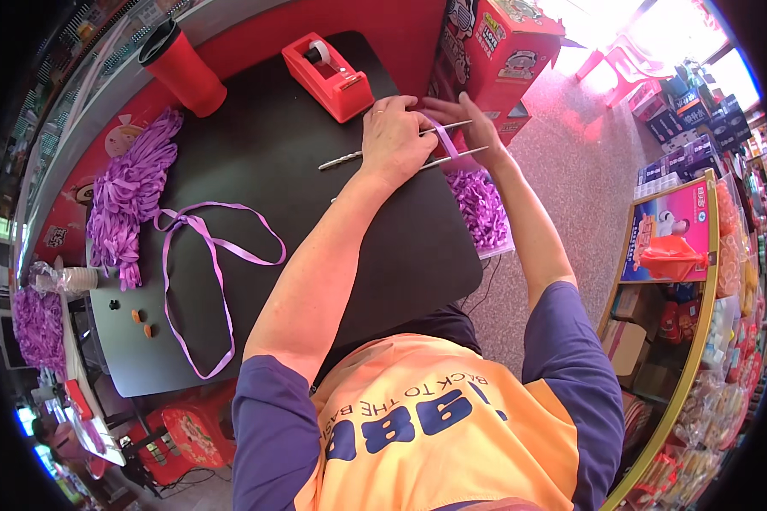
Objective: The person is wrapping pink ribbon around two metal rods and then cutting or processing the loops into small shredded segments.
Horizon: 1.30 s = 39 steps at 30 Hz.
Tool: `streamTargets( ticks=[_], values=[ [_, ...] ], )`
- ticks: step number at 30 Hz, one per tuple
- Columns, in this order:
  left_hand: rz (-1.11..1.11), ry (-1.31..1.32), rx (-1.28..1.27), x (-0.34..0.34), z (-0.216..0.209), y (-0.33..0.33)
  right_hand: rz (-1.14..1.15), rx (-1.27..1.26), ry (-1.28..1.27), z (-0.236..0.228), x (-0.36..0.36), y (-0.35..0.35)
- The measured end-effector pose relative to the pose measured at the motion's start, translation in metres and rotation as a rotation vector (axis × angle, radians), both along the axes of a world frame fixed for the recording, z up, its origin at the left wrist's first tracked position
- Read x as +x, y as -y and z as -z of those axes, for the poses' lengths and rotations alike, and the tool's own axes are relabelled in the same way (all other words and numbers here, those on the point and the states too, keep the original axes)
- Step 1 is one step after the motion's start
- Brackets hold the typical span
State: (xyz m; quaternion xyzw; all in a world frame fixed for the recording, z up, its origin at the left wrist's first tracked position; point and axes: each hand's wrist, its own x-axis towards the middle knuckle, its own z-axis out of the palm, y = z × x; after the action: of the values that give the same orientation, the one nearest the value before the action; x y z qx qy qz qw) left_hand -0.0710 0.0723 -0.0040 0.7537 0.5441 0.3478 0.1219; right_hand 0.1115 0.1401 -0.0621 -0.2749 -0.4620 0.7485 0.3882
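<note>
Two thin metal rods (341, 161) lie across the black tabletop and stick out past its right edge; the near end of one looks twisted. My left hand (395, 143) is over them, fingers curled, and its fingertips pinch a purple ribbon (443, 138) that crosses both rods. Just right of it, my right hand (479, 129) is beside the rod tips, thumb raised and fingers stretched left, slightly smeared by motion. Whether its fingers touch the ribbon is hard to see. Below the rods, a clear bin (483, 209) holds a heap of purple ribbon pieces.
A red tape dispenser (328, 78) and a red tumbler (183, 68) stand at the table's back. Bunched purple ribbons (132, 196) and a loose ribbon loop (217, 234) lie on the left. Red boxes (503, 51) rise at the far right; a shop shelf (656, 315) stands right.
</note>
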Motion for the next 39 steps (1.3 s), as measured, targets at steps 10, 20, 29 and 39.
streamTargets(
  ticks=[10,20,29,39],
  values=[
    [-0.006,0.012,0.000,0.001,0.000,0.001,0.409,0.181,-0.012,0.027,0.006,0.105],
    [0.040,0.001,0.020,-0.001,0.001,0.000,0.754,0.456,0.272,-0.038,-0.009,0.140],
    [-0.008,-0.061,0.144,0.002,-0.001,0.004,0.675,0.400,0.604,-0.062,-0.006,0.127],
    [0.174,1.483,-1.191,0.046,-0.019,0.069,0.662,0.388,0.554,-0.053,0.000,0.119]
  ],
)
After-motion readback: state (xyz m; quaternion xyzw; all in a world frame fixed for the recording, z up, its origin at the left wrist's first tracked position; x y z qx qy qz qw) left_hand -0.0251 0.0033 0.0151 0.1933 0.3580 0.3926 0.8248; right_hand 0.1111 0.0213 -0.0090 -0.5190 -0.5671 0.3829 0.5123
